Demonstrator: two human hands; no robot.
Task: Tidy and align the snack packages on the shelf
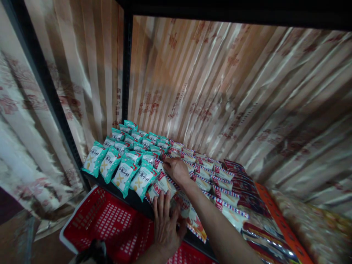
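Head view: left hand (165, 224) spread flat, right hand (176, 169) pinching red-striped packets (205, 172) on shelf (132, 200); best squared gently, rows aligned.

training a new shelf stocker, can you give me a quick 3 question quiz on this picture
1. True or false: the red plastic basket sits below the shelf's front edge.
2. Which packets does the right hand touch? A) teal snack packets B) white packets with red-and-blue striped edges C) dark red packets
3. Fill in: the left hand lies with fingers ____ on a packet.

Key
1. True
2. B: white striped-edge packets; the teal snack packets lie further left.
3. Spread
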